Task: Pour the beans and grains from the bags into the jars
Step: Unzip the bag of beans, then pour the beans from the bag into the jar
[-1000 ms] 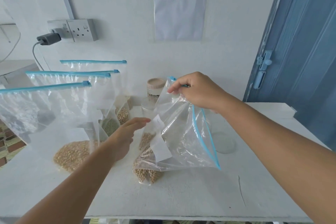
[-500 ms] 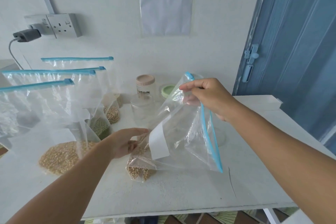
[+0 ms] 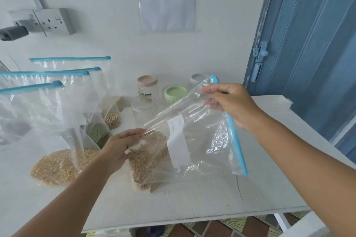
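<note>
Below right hand point(image 3: 234, 105) grip — bean bag point(image 3: 192, 146), left hand point(image 3: 117, 148) steadying

We saw a glossy, crinkled clear plastic bag point(image 3: 200, 136) with a matt paper label point(image 3: 178, 140), on a matt white table point(image 3: 192, 198); at twelve o'clock, smooth plastic jars point(image 3: 147, 87).
</note>
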Demonstrator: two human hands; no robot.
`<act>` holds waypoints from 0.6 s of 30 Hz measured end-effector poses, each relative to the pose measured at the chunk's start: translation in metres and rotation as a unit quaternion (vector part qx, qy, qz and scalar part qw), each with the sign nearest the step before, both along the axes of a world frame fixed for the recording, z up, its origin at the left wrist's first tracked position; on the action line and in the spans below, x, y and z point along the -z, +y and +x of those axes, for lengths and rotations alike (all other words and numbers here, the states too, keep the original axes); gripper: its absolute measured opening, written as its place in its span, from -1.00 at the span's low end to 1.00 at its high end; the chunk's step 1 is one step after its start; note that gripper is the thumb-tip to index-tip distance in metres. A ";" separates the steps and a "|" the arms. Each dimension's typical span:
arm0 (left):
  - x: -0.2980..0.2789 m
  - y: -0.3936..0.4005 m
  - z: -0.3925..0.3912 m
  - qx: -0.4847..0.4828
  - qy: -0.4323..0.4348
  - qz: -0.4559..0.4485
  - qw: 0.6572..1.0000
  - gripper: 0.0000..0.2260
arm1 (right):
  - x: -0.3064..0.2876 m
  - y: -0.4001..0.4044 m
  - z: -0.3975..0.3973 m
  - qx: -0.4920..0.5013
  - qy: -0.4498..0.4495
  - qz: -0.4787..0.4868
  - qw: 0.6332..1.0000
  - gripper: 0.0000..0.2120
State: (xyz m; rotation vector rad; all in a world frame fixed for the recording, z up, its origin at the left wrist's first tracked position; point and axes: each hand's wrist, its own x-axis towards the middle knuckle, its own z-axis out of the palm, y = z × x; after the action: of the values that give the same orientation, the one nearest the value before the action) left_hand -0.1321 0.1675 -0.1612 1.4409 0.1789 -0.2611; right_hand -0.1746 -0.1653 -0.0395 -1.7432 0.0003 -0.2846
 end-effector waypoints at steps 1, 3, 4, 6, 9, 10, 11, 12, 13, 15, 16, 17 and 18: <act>-0.003 0.003 -0.003 -0.006 -0.010 -0.034 0.999 -0.79 | 0.003 -0.004 -0.001 0.002 0.000 0.005 1.000 -0.61; -0.010 0.005 -0.008 -0.017 -0.029 -0.089 0.995 -0.79 | 0.010 -0.010 0.000 0.013 0.003 0.020 1.000 -0.59; -0.014 0.006 -0.009 -0.027 -0.038 -0.106 0.993 -0.79 | 0.014 -0.012 0.001 0.019 0.003 0.033 0.999 -0.60; -0.024 0.005 -0.012 -0.054 -0.064 -0.122 0.989 -0.80 | 0.019 -0.015 0.002 0.029 0.005 0.067 0.997 -0.64; -0.037 0.006 -0.015 -0.077 -0.121 -0.114 0.983 -0.83 | 0.022 -0.016 0.000 0.033 0.009 0.095 0.995 -0.66; -0.041 0.006 -0.016 -0.075 -0.141 -0.108 0.981 -0.84 | 0.022 -0.016 -0.002 0.032 0.008 0.101 0.994 -0.66; -0.043 0.005 -0.017 -0.071 -0.159 -0.100 0.980 -0.85 | 0.022 -0.015 -0.003 0.031 0.005 0.106 0.994 -0.67; -0.043 0.005 -0.018 -0.069 -0.173 -0.091 0.978 -0.86 | 0.023 -0.015 -0.004 0.031 -0.001 0.108 0.994 -0.68; -0.043 0.005 -0.020 -0.067 -0.181 -0.084 0.978 -0.85 | 0.024 -0.015 -0.005 0.033 -0.006 0.109 0.994 -0.68; -0.041 0.005 -0.021 -0.064 -0.186 -0.076 0.978 -0.77 | 0.026 -0.015 -0.007 0.035 -0.011 0.105 0.994 -0.67; -0.040 0.005 -0.021 -0.063 -0.184 -0.079 0.978 -0.72 | 0.028 -0.016 -0.007 0.035 -0.011 0.100 0.994 -0.66; -0.038 0.007 -0.021 -0.060 -0.179 -0.085 0.978 -0.70 | 0.030 -0.017 -0.007 0.035 -0.010 0.094 0.995 -0.66; -0.038 0.008 -0.020 -0.057 -0.170 -0.092 0.979 -0.71 | 0.031 -0.018 -0.007 0.035 -0.007 0.089 0.995 -0.65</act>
State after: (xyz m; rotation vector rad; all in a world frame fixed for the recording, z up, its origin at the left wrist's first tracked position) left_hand -0.1516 0.1760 -0.1237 1.2649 -0.0424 0.0637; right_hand -0.1816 -0.1829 -0.0708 -1.5652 0.0747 -0.3374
